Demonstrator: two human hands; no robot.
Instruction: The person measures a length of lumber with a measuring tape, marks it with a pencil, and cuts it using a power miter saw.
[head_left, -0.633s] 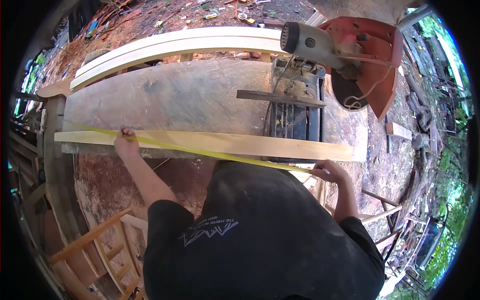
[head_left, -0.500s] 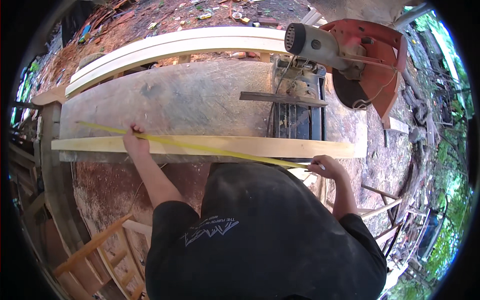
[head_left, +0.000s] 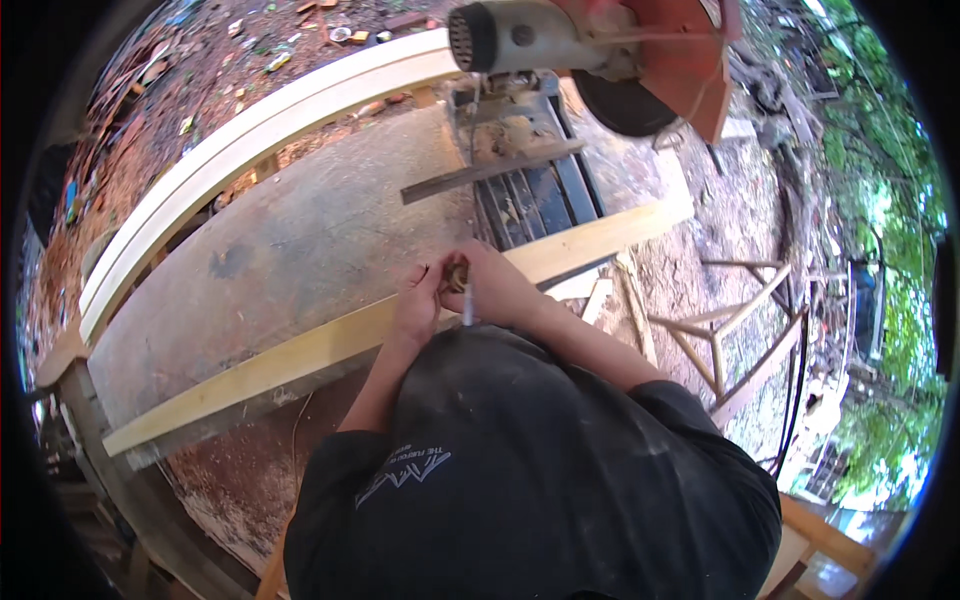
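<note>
My two hands meet in front of my chest, above the near edge of the worktable. My right hand is closed around a tape measure, a small brownish-gold, dark case partly hidden by the fingers. A narrow white piece hangs below it; its kind is unclear. Close against it, my left hand has its fingers closed, with a small dark tip showing between them. Under both hands a long pale wooden board lies along the near edge, its middle covered by them.
A chop saw with a grey motor, red guard and dark disc stands at the far right. A dark wood strip crosses its base. More pale boards lie along the far side. Wooden frames stand on the right.
The yellow tape stretched over the board no longer shows. My left hand has moved right and my right hand left until they met. The view has turned, so the board appears slanted.
</note>
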